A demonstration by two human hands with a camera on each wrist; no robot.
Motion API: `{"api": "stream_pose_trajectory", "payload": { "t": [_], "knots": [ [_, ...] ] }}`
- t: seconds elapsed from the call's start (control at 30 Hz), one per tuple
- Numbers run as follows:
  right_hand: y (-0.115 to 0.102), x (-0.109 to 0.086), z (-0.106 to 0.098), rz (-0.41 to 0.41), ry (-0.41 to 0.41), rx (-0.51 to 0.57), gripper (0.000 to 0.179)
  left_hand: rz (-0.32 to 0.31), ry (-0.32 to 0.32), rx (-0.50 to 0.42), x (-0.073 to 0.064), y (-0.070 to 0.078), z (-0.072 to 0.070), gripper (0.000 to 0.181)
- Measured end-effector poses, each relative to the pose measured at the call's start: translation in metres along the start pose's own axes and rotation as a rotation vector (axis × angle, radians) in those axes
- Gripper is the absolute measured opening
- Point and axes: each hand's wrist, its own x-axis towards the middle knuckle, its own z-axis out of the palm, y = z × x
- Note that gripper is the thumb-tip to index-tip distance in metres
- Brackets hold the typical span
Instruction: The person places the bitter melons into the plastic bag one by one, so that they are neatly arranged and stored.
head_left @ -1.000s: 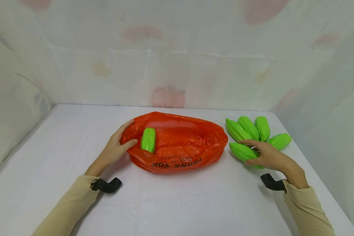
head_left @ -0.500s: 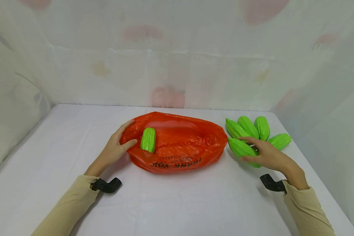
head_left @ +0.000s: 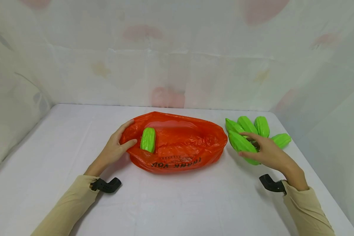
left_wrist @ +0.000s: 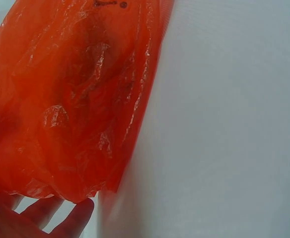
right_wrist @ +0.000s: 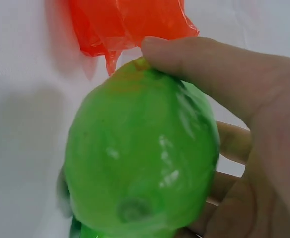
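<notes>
A red plastic bag [head_left: 177, 141] with black lettering lies with its mouth open in the middle of the table. Inside, toward its left end, sits a ridged green gourd [head_left: 148, 140]. My left hand [head_left: 116, 144] holds the bag's left end, thumb at the near rim and fingers along the far side; the left wrist view shows several fingertips [left_wrist: 80, 214] at the bag's edge. With thumb and fingers my right hand [head_left: 268, 152] grips another green gourd [head_left: 242, 144], tilted just right of the bag. Its blunt end faces the right wrist camera, overlapping part of the fingers.
Several more green gourds [head_left: 247, 124] lie at the table's back right, beyond the right hand, one of them apart [head_left: 281, 140]. Pale patterned sheeting [head_left: 177, 72] rises behind the white table [head_left: 177, 203] and along both sides.
My right hand has lifted its gourd a little, moving it away from me and slightly left, so it now overlaps the gourds behind. The left hand and the bag stay put.
</notes>
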Motion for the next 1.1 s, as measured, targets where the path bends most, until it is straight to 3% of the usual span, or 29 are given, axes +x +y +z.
{"api": "stream_pose_trajectory", "payload": {
  "t": [0.7,1.1],
  "knots": [
    [-0.016,-0.002,-0.001,-0.007,0.132,0.035,0.068,0.0,-0.007,0.004,0.001,-0.002,-0.001,0.069],
    [-0.031,-0.005,-0.002,0.011,0.133,0.074,0.071,-0.004,-0.003,-0.009,0.0,0.001,0.0,0.069]
  ]
}}
